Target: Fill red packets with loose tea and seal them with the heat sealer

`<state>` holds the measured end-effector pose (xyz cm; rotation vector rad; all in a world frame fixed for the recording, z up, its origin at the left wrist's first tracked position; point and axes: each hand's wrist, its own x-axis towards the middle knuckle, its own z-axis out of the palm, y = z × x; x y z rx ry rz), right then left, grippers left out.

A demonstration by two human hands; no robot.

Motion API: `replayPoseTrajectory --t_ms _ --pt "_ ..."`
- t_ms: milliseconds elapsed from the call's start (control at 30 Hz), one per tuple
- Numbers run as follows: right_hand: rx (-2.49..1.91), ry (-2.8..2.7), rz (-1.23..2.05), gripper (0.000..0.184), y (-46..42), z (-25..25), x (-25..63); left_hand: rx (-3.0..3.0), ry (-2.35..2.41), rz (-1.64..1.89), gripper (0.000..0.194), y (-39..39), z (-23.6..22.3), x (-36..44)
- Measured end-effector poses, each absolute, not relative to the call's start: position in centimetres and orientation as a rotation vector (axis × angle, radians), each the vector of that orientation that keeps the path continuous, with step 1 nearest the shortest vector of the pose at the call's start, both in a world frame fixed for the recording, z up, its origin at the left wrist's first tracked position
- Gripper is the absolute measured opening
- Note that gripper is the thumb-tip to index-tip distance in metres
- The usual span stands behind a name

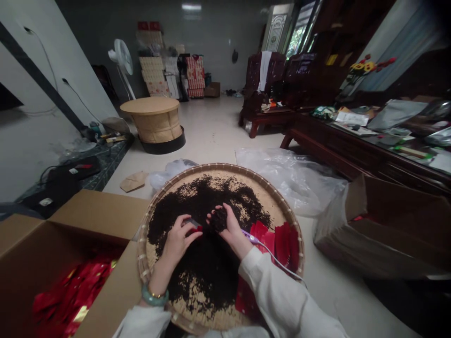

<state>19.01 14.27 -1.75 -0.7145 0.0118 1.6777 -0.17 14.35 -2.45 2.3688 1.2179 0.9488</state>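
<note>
A round woven bamboo tray (300, 244) is spread with dark, twisted dried tea leaves (197, 197). My left hand (179, 238) is closed around a small red pouch (196, 229) with a greyish inside, held above the leaves. Just to its right, my right hand (229, 224) is turned palm up and cups a clump of tea leaves (219, 218). Red packets (287, 244) lie on the tray's right side. A purple-handled thing with a pale cord (251, 236) is partly covered by my right wrist.
At the left, an open cardboard box (98, 216) holds many red and gold packets (75, 293). Another open carton (384, 230) stands at the right. Clear plastic sheeting (282, 173) lies behind the tray, and a low dark wooden table (317, 141) is cluttered with things.
</note>
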Motion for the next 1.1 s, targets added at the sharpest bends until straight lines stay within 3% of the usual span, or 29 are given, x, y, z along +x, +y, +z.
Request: replayPoseTrajectory --t_ms 167,333,500,767,1100 --pt "-0.745 0.04 1.572 0.021 14.5 0.4 19.2 2.479 1.236 0.747 0.013 14.1 -3.3 1.9" --pt "-0.691 -0.018 1.573 0.02 14.9 1.2 17.8 2.493 1.184 0.658 0.022 13.7 -4.0 2.7" --pt "-0.693 -0.096 1.537 0.023 15.6 0.9 15.8 2.347 1.081 0.787 0.008 13.7 -3.7 2.2" --pt "-0.722 -0.291 1.414 0.029 15.0 0.5 15.5 1.847 0.999 0.957 0.019 13.7 -4.3 2.0" --pt "-0.774 -0.565 1.323 0.036 14.4 0.1 15.9 1.883 1.017 1.037 0.016 13.8 -4.8 2.0"
